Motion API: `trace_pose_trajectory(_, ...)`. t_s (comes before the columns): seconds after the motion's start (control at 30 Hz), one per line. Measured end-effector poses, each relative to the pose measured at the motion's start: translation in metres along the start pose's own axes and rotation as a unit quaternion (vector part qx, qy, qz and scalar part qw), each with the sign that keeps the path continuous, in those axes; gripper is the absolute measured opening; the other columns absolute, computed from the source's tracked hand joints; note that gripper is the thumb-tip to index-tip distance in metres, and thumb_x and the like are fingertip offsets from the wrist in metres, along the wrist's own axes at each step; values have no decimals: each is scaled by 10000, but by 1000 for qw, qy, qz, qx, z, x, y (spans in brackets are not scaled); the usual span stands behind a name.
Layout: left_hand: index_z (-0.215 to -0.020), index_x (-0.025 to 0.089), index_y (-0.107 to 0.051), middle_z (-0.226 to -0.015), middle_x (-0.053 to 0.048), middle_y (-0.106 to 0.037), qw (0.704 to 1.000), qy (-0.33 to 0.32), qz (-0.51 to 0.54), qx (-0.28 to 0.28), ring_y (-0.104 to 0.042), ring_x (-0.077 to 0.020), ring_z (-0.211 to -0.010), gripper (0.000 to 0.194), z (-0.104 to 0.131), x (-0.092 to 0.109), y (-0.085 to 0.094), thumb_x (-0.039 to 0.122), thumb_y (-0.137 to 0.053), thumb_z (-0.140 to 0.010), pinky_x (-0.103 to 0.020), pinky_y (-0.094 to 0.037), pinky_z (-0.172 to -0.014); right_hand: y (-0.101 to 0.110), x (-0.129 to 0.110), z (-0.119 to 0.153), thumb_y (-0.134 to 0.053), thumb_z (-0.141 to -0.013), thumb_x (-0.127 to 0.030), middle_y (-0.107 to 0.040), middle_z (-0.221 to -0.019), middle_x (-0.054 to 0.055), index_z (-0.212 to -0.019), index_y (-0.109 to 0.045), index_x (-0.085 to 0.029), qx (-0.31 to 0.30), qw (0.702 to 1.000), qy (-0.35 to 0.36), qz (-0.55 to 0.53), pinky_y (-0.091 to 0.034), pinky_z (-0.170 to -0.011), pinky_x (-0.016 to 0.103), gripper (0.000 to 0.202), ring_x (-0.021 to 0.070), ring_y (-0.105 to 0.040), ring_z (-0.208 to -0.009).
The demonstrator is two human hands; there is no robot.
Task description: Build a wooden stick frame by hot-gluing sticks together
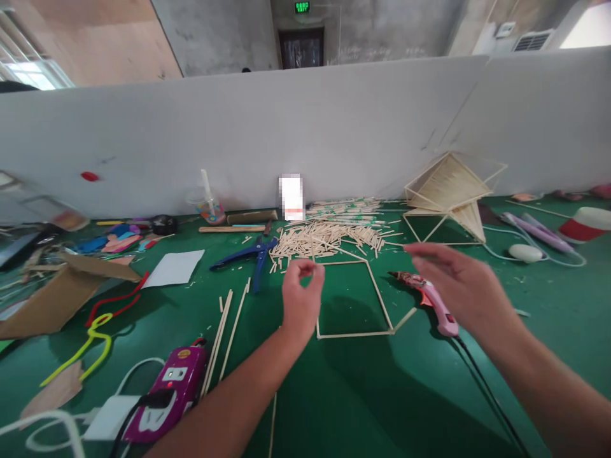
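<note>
Works at a green table [305, 413], facing a pale partition [238, 127], with a grey wall [229, 32], dark door [301, 49] and lit exit sign [301, 7] beyond. Curls the left hand [303, 292], thumb and fingertips together, at the left side of the stick frame [356, 334]; cannot tell whether pinching a stick. Holds the right hand [451, 273] with fingers stretched out, over the table beside the glue gun [439, 308]. Has the frame between both hands, in front of a stick pile [329, 240]. Shows cardboard [71, 292], white paper [175, 267] and a purple power strip [188, 362] leftward.
</note>
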State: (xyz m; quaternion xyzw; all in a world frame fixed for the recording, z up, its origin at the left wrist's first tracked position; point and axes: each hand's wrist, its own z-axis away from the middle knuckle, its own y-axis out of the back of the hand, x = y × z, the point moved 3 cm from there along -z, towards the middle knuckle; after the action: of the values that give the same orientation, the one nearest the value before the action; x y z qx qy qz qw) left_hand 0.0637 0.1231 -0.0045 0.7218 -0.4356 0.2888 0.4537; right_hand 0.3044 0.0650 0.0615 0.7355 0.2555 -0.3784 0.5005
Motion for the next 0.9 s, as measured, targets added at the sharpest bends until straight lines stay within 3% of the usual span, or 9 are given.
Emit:
trace_pose_trajectory(0.13, -1137, 143, -556, -1111, -81, -597, 990, 99, 52, 83, -603, -203, -962, 276, -42, -31, -6, 312, -547, -918, -407, -517, -825, -10, -70, 17, -562, -873, -290, -709, -859, 12, -1004, -690, -256, 121, 981, 142, -62, -512, -597, 263, 186, 155, -648, -751)
trace_pose_trajectory(0.23, -1164, 151, -567, -1153, -84, -604, 984, 143, 86, 63, -621, -208, -971, 309, -55, -47, -14, 319, -580, -905, -413, -536, -817, -41, -102, 37, -541, -851, -187, -698, -967, 30, -966, -668, -220, 19, 951, 295, -94, -524, -792, 299, 174, 161, -641, -909)
trace_pose_trajectory(0.3, -1166, 149, -567, -1148, -85, -609, 979, 170, 105, 40, -626, -204, -962, 306, -57, -52, -18, 317, -572, -911, -408, -541, -811, -52, -107, 28, -554, -843, -194, -709, -926, 14, -952, -667, -226, -18, 951, 300, -66, -531, -738, 278, 160, 145, -652, -831)
trace_pose_trajectory(0.37, -1135, 144, -580, -1110, -78, -621, 972, 196, 122, 30, -632, -191, -924, 280, -54, -52, -19, 314, -568, -913, -390, -546, -785, -58, -104, -3, -574, -838, -289, -708, -845, 4, -910, -683, -241, -65, 964, 255, 42, -521, -597, 275, 139, 138, -636, -667)
trace_pose_trajectory(0.43, -1040, 138, -602, -1001, -52, -635, 963, 225, 137, 48, -626, -158, -832, 227, -40, -43, -12, 306, -604, -888, -337, -536, -734, -64, -93, -47, -561, -845, -400, -709, -901, 40, -985, -683, -230, -128, 940, 219, 228, -525, -655, 340, 252, 180, -643, -707)
trace_pose_trajectory(0.57, -738, 179, -522, -598, 64, -461, 936, 288, 165, 113, -422, -77, -507, 252, 26, -9, 20, 369, -675, -803, -218, -393, -519, -89, -67, -115, -684, -774, -374, -680, -1060, 113, -1008, -687, -159, -236, 889, 242, 308, -512, -810, 405, 318, 256, -637, -913)
trace_pose_trajectory(0.63, -595, 196, -417, -497, 81, -335, 932, 294, 191, 87, -318, -78, -447, 407, 64, 7, 36, 467, -626, -815, -220, -312, -452, -108, -52, -125, -642, -843, -363, -656, -1105, 91, -1058, -652, -168, -295, 860, 258, 328, -509, -847, 413, 290, 230, -622, -969)
trace_pose_trajectory(0.73, -548, 188, -386, -547, 54, -336, 948, 205, 244, 18, -318, -92, -519, 445, 96, 22, 52, 447, -647, -798, -234, -279, -491, -135, -34, -121, -562, -918, -337, -606, -1185, 80, -1146, -592, -180, -372, 815, 285, 341, -517, -848, 425, 278, 207, -611, -1001)
trace_pose_trajectory(0.9, -566, 188, -394, -570, 48, -312, 945, 207, 254, -15, -287, -98, -532, 441, 97, 14, 58, 467, -602, -836, -239, -253, -498, -161, -20, -113, -563, -919, -326, -592, -1208, 85, -1180, -576, -183, -424, 774, 304, 359, -524, -839, 424, 298, 212, -611, -1004)
